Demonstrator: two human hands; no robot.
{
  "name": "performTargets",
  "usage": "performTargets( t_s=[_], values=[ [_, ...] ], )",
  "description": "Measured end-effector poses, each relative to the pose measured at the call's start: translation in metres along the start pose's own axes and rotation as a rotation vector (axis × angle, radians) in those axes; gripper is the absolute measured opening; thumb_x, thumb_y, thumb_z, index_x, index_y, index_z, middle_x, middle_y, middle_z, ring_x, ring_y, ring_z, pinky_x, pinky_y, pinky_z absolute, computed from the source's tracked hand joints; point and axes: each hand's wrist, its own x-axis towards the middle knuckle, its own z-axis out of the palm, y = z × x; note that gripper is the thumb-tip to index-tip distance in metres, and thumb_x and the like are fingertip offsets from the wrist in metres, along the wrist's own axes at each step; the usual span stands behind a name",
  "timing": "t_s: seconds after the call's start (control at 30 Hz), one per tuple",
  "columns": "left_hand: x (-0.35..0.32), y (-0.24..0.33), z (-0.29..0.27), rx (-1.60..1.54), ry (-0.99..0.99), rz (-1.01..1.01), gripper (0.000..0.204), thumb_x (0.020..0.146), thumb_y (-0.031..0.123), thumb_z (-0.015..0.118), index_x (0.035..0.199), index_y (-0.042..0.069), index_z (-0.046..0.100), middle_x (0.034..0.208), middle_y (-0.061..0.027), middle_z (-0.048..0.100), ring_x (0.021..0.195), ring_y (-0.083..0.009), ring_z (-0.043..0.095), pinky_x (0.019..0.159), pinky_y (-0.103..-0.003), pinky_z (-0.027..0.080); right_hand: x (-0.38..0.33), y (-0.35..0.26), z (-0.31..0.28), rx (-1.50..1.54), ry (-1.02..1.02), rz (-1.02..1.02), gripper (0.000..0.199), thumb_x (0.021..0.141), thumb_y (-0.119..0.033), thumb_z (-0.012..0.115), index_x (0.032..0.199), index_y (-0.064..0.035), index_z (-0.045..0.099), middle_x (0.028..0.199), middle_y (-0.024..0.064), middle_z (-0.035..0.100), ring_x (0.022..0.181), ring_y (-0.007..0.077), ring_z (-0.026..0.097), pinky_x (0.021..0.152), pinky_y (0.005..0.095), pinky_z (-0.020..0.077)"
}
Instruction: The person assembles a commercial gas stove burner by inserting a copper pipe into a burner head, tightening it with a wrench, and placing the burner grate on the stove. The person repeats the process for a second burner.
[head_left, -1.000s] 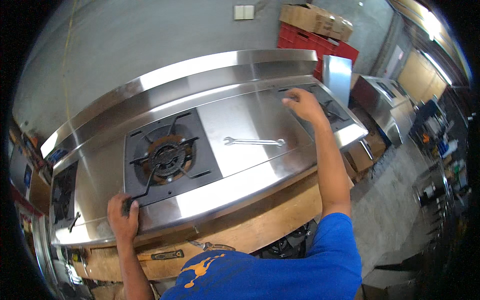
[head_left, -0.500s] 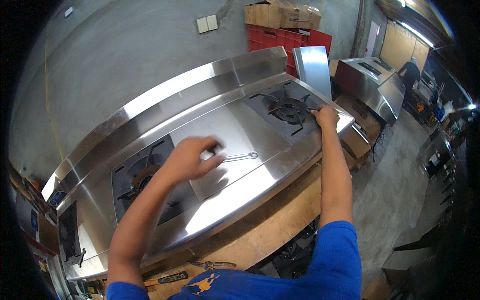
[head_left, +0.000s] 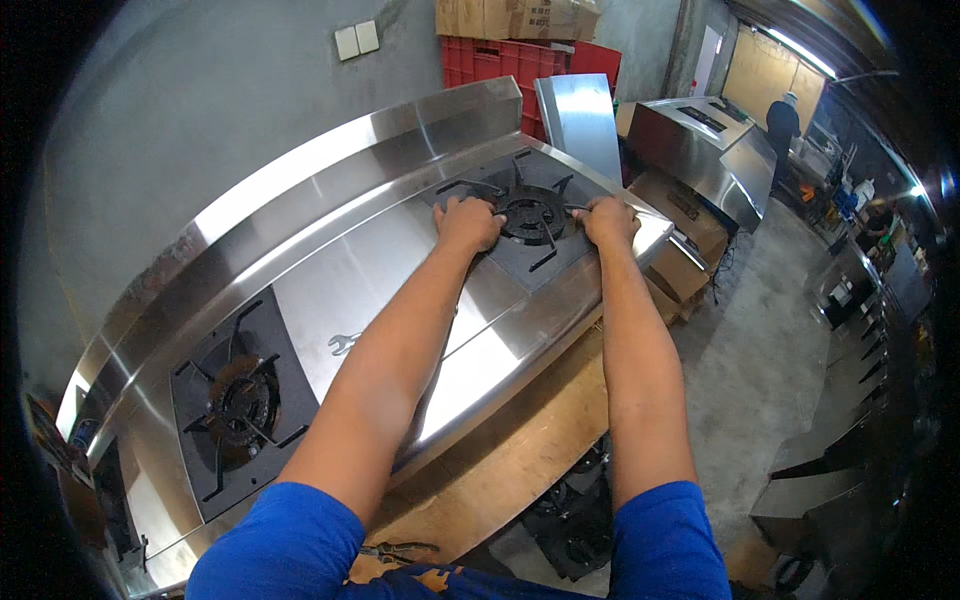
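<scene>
Both my hands are on the black pan support [head_left: 545, 252] of the far right gas burner [head_left: 530, 215], which sits in a dark square plate. My left hand [head_left: 468, 224] closes round its left side, thumb and fingers near one arm. On the opposite side my right hand [head_left: 608, 220] pinches another arm. A metal spanner [head_left: 343, 344] lies on the steel cooktop [head_left: 330, 290], partly hidden by my left forearm. At the near left, a second burner [head_left: 242, 400] carries a similar black pan support.
A steel backsplash [head_left: 330, 160] rises along the wall side. Pliers [head_left: 400, 550] lie on the wooden board [head_left: 500, 470] below the front edge. Behind stand red crates [head_left: 480, 62] under a cardboard box [head_left: 520, 18]. Farther right are another steel unit [head_left: 690, 150] and a person [head_left: 783, 122].
My left hand has moved from above the spanner to the far burner's pan support and closed there. My right hand stays on the same support. The head view has shifted.
</scene>
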Motion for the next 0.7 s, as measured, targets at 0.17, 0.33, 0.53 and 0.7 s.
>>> performTargets(
  t_s=[0.17, 0.33, 0.53, 0.7],
  values=[
    [0.015, -0.004, 0.006, -0.079, -0.050, 0.048, 0.036, 0.097, 0.043, 0.057, 0.112, 0.016, 0.076, 0.113, -0.0158, 0.071, 0.116, -0.0344, 0.062, 0.110, -0.059, 0.032, 0.005, 0.000, 0.005, 0.042, 0.051, -0.035, 0.041, 0.080, -0.045, 0.079, 0.104, -0.0124, 0.077, 0.120, 0.0149, 0.068, 0.123, 0.0370, 0.054, 0.104, 0.0483, 0.0408],
    [0.007, -0.003, 0.001, -0.144, 0.129, 0.125, 0.034, 0.096, 0.038, 0.058, 0.101, 0.010, 0.077, 0.102, -0.0144, 0.073, 0.111, -0.0319, 0.064, 0.112, -0.058, 0.029, 0.001, 0.009, 0.008, 0.183, 0.352, -0.185, 0.036, 0.078, -0.038, 0.081, 0.093, -0.0059, 0.078, 0.116, 0.0134, 0.069, 0.122, 0.0379, 0.053, 0.104, 0.0472, 0.0404],
    [0.004, 0.012, -0.022, -0.219, 0.550, 0.371, 0.022, 0.089, 0.030, 0.067, 0.090, 0.009, 0.074, 0.099, -0.0058, 0.072, 0.112, -0.0235, 0.061, 0.115, -0.057, 0.023, -0.007, 0.021, -0.001, 0.346, 0.788, -0.294, 0.025, 0.078, -0.027, 0.082, 0.092, -0.0062, 0.078, 0.124, 0.0053, 0.066, 0.132, 0.0398, 0.042, 0.110, 0.0529, 0.0335],
    [-0.012, 0.032, -0.074, -0.198, 0.754, 0.640, 0.016, 0.085, 0.025, 0.073, 0.095, 0.013, 0.074, 0.101, -0.0015, 0.071, 0.116, -0.0195, 0.060, 0.116, -0.056, 0.021, -0.046, 0.023, -0.031, 0.398, 1.109, -0.232, 0.021, 0.077, -0.022, 0.083, 0.090, -0.0064, 0.077, 0.126, 0.0062, 0.065, 0.133, 0.0412, 0.040, 0.110, 0.0546, 0.0338]
  ],
)
